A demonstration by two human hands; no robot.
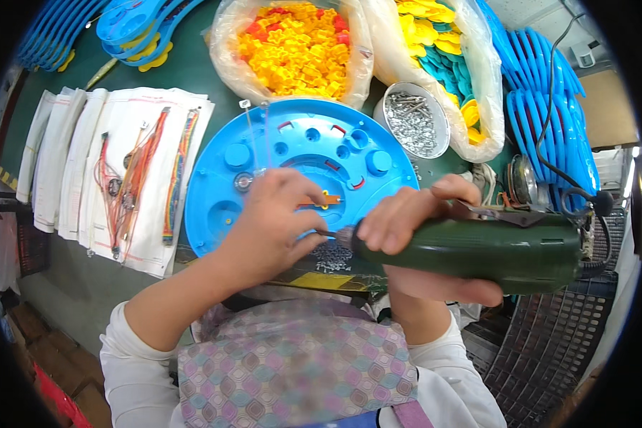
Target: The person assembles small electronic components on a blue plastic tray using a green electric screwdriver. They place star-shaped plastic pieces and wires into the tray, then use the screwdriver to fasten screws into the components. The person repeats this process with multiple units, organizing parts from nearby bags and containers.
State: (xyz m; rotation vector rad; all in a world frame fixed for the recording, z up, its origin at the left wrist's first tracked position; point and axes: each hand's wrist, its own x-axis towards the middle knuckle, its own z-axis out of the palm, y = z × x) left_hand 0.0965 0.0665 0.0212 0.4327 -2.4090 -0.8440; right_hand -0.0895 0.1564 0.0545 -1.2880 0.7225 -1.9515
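Observation:
My right hand [424, 221] is wrapped round a dark green electric screwdriver [492, 250], which lies almost level with its bit pointing left. At the bit's tip, the thumb and fingers of my left hand [278, 221] are pinched together; whatever is between them is too small to make out. Beneath both hands sits a round blue plastic shell [214, 164] with raised posts and recesses. An orange-brown strip-shaped part [321, 200] lies in its middle, partly behind my left fingers. Thin wires and a small round metal part [243, 182] are at the shell's left.
Small screws [333, 257] lie by the table's front edge. A white tub of screws [412, 120] stands right of the shell. Behind are bags of yellow-and-red parts [292, 53] and yellow-and-teal parts [442, 64]. Wire bundles [128, 182] rest on papers at left; blue pieces [549, 121] stack at right.

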